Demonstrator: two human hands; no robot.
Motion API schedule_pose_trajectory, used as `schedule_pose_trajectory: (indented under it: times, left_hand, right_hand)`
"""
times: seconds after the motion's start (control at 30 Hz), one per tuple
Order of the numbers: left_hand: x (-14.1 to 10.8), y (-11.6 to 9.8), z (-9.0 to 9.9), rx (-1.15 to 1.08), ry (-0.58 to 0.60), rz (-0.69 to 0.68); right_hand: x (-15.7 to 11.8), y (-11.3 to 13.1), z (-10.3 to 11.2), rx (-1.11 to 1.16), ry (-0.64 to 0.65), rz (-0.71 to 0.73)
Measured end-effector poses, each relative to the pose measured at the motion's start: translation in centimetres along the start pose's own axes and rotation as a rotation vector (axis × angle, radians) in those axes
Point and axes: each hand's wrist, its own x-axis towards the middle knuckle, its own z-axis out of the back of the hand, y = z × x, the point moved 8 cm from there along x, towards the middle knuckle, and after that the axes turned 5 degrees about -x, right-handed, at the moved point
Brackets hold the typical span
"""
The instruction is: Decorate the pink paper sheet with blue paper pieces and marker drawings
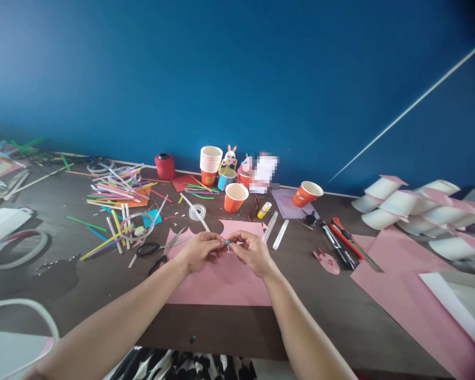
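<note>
From the head view, the left hand (200, 250) and right hand (252, 252) meet fingertip to fingertip over a pink paper sheet (221, 279) on the dark table (332, 311), each grip pinched tight on one tiny blue piece (227, 242), too small to make out its shape. Black-handled scissors (158, 252) lie just left of the sheet, and an orange paper cup (236, 197) stands beyond it.

The little blue bit (226, 242) pinched between the left hand (200, 251) and right hand (252, 253) is too tiny to make out. There's a pixelated patch (263, 172) by the worktop's far edge hiding whatever's there, and the pink sheets (411, 306) get chopped off at the right edge
</note>
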Motion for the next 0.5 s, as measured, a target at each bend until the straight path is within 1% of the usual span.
schedule_pose_trajectory:
  times: [0.2,0.43,0.5]
  left_hand:
    - [-0.1,0.2,0.0,-0.06,0.004,0.022]
    - [-0.1,0.3,0.1,-0.129,0.017,0.067]
    - [-0.1,0.3,0.1,-0.138,0.017,0.074]
  right_hand:
    - [-0.2,0.8,0.1,-0.07,-0.026,0.023]
    - [-0.3,1.5,0.2,-0.1,-0.062,0.089]
    - [-0.3,1.7,0.3,-0.123,-0.078,0.13]
